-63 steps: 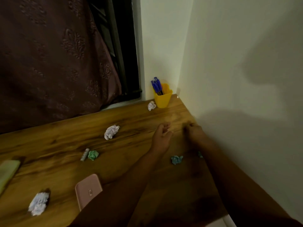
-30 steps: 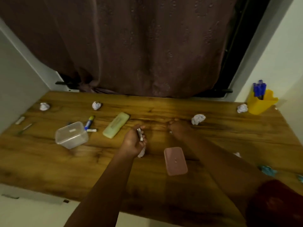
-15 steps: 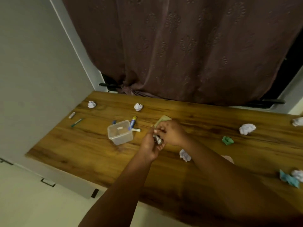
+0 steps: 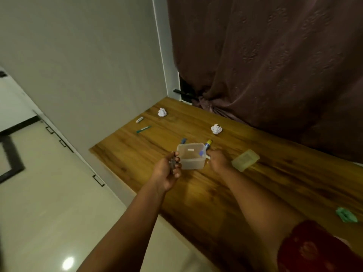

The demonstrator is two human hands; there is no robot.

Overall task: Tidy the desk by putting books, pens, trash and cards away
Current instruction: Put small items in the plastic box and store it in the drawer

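Fingers of my left hand (image 4: 168, 169) are curling round a small dark object (image 4: 173, 164) held against my palm; it is too blurred for me to name. My right hand (image 4: 217, 161) is resting at the right side of the clear plastic tub (image 4: 191, 156), fingers bunched together by its rim, and I cannot tell whether they are pinching anything. The tub is standing upright on the wooden desk (image 4: 245, 185), between my two hands. A blue and yellow marker (image 4: 207, 144) is lying just behind the tub, and a second blue pen end (image 4: 183, 140) is poking out at the tub's far left corner. A pale yellow-green case (image 4: 245, 160) is sitting just to the right of my right hand. Two white paper balls (image 4: 216, 128) are lying farther back near the brown curtain (image 4: 275, 61), a green pen (image 4: 143, 129) and a small white tube (image 4: 139, 119) are lying toward the wall, and a green crumpled scrap (image 4: 346, 214) is sitting well off to my right.
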